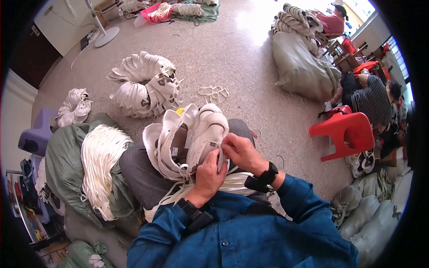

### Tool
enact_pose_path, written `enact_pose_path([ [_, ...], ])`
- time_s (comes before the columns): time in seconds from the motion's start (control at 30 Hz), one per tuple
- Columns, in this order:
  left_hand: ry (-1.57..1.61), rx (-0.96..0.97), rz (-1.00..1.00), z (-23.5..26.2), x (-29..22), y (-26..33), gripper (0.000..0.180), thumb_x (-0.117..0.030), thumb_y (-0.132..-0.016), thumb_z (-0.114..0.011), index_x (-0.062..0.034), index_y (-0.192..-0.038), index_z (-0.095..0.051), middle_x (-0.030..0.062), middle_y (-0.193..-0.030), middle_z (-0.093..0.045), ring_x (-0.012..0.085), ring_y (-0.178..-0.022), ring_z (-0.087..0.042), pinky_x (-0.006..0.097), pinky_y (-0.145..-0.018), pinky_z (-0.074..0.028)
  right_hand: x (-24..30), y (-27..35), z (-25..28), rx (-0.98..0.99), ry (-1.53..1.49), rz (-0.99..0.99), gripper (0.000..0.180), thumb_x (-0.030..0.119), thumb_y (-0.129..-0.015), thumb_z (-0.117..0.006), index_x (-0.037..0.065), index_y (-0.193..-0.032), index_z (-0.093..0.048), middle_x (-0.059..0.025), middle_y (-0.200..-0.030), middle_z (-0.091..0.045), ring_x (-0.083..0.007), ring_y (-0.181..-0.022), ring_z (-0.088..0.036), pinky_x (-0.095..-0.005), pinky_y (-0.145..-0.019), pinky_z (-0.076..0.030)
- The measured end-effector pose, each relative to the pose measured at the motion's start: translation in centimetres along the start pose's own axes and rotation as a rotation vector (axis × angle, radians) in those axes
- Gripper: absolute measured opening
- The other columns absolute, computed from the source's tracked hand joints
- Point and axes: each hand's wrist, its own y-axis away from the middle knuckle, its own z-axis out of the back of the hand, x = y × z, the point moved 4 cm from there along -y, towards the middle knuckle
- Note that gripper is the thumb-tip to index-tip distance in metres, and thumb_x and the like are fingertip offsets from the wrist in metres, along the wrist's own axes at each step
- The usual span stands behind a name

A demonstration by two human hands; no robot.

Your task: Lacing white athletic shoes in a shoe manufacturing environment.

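Note:
Several white shoe uppers (206, 130) with brown trim rest together across my lap. My left hand (208, 176) grips the near edge of the right-hand upper, thumb and fingers closed. Pinched fingers of my right hand (243, 153) meet that upper's right edge, close to the left fingertips; what lies between them is too small to make out, perhaps a lace end. White laces (239, 182) spread over my thighs below the uppers. A small pale label (174, 152) shows inside the left-hand upper.
On the floor ahead lies a curved stack of uppers (145, 85), with a loose lace (213, 94) beside it. A lace bundle (105, 163) covers a green sack (62, 165) at my left. Right stand a red stool (342, 134), a full sack (299, 67) and a seated person (371, 100).

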Motion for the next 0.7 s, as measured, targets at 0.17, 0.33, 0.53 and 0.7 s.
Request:
enact_pose_path([
  [0.17,-0.022,0.061,-0.059,1.6,-2.0,0.3,0.040,-0.009,-0.085,-0.069,0.0029,-0.120,-0.054,0.0227,-0.101,-0.061,0.0416,-0.087,-0.063,0.045,-0.076,-0.052,1.8,-0.3,1.2,0.022,0.225,0.087,0.023,0.020,-0.095,-0.061,-0.002,-0.087,-0.058,-0.0214,-0.072,-0.061,-0.0359,-0.065,-0.062,-0.0424,-0.059,-0.048],
  [0.33,-0.203,0.239,-0.082,3.6,-2.5,0.9,0.028,-0.007,-0.090,-0.058,0.0032,-0.115,-0.053,0.0218,-0.100,-0.057,0.0434,-0.086,-0.063,0.048,-0.072,-0.053,3.4,-0.6,0.6,0.247,0.566,0.118,0.040,0.035,-0.093,-0.061,-0.002,-0.077,-0.057,-0.0236,-0.068,-0.060,-0.0427,-0.066,-0.062,-0.0486,-0.060,-0.048],
  [0.53,-0.682,0.235,-0.152,3.3,-2.6,-1.2,0.006,-0.012,-0.092,-0.056,-0.0059,-0.092,-0.054,0.0119,-0.087,-0.060,0.0277,-0.069,-0.069,0.037,-0.057,-0.056,2.8,-1.1,0.1,0.355,0.655,0.116,0.031,0.025,-0.085,-0.056,-0.002,-0.071,-0.058,-0.0249,-0.066,-0.060,-0.0451,-0.066,-0.062,-0.0521,-0.062,-0.049],
  [0.7,-0.697,0.210,-0.200,1.6,-1.6,-2.5,0.013,-0.019,-0.094,-0.059,-0.0096,-0.086,-0.056,0.0088,-0.079,-0.061,0.0275,-0.064,-0.068,0.038,-0.054,-0.055,2.0,0.1,0.4,0.320,0.542,0.178,0.027,0.022,-0.085,-0.054,-0.001,-0.073,-0.059,-0.0256,-0.067,-0.061,-0.0456,-0.068,-0.062,-0.0537,-0.064,-0.050],
])
